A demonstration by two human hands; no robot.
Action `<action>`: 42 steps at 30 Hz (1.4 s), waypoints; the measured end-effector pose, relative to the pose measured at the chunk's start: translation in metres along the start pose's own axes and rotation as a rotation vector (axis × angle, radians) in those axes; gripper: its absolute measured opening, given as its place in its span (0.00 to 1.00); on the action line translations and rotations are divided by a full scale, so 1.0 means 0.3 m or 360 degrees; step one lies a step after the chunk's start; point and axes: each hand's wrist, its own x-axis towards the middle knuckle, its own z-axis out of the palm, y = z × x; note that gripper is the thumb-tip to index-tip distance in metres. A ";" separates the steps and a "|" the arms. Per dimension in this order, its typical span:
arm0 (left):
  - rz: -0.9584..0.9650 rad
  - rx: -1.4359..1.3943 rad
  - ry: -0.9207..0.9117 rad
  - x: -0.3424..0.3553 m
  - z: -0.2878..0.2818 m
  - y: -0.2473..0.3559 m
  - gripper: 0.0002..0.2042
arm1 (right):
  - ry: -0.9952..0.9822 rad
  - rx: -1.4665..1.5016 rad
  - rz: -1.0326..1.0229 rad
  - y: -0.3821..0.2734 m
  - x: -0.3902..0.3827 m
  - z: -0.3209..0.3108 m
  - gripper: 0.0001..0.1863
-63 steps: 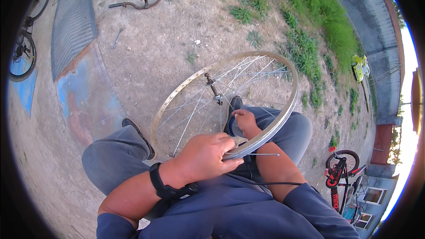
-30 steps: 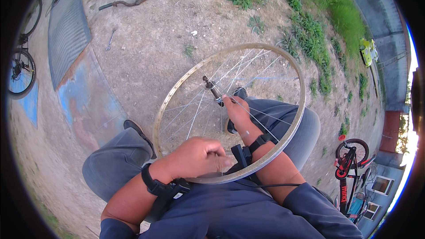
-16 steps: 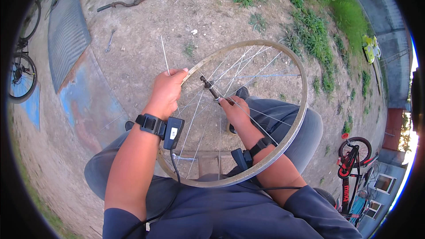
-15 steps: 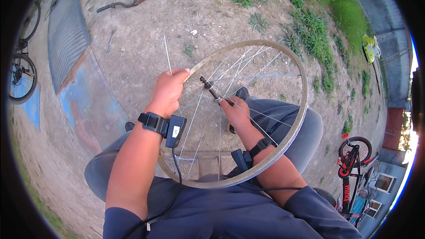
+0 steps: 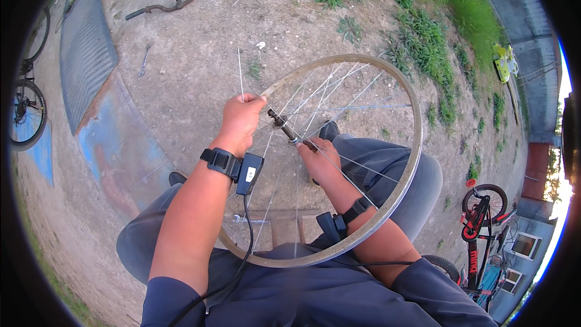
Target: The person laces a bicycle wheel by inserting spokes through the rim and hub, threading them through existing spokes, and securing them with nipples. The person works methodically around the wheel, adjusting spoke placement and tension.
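Observation:
A bare bicycle wheel rim (image 5: 407, 178) without a tyre leans over my lap, laced with several thin spokes (image 5: 348, 107). At its middle sits the hub (image 5: 282, 122), its threaded axle end pointing up and left. My right hand (image 5: 321, 158) is closed around the lower part of the hub, inside the rim. At the rim's upper left, my left hand (image 5: 241, 120) is closed with thumb and finger pinching a loose-looking spoke (image 5: 239, 72), which sticks up beyond the rim. The spoke's lower end is hidden by my left hand.
Wrenches lie on the dirt: one wrench (image 5: 144, 60) at far left, another wrench (image 5: 249, 220) below the wheel. A rusty handlebar (image 5: 192, 0) stands at the top, metal sheets (image 5: 91, 54) lie left, and a red-black bicycle (image 5: 475, 236) is at right.
My left hand has shifted slightly right with the spoke, which now stands more upright. The hub's axle end has moved a little left and down, nearer that hand. My right hand keeps its grip.

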 end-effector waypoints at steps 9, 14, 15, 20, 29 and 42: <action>0.0136 -0.0173 0.0222 0.017 -0.109 0.045 0.08 | -0.0035 0.0053 -0.0153 -0.054 -0.038 -0.144 0.33; 0.0219 -0.0242 0.0323 0.017 -0.175 0.099 0.08 | -0.0127 0.0089 -0.0233 -0.124 -0.043 -0.227 0.20; 0.0217 -0.0247 0.0337 0.017 -0.190 0.111 0.07 | -0.0122 0.0074 -0.0220 -0.137 -0.048 -0.229 0.19; 0.0267 -0.0218 0.0331 0.043 -0.240 0.147 0.08 | -0.0088 0.0135 -0.0329 -0.173 -0.071 -0.227 0.16; 0.0068 -0.0370 0.0283 0.105 -0.286 0.102 0.08 | 0.0016 0.0067 -0.0591 -0.176 -0.055 -0.214 0.14; 0.0407 0.0065 0.0326 0.085 -0.225 0.151 0.13 | -0.0008 0.0084 -0.0576 -0.179 -0.056 -0.207 0.11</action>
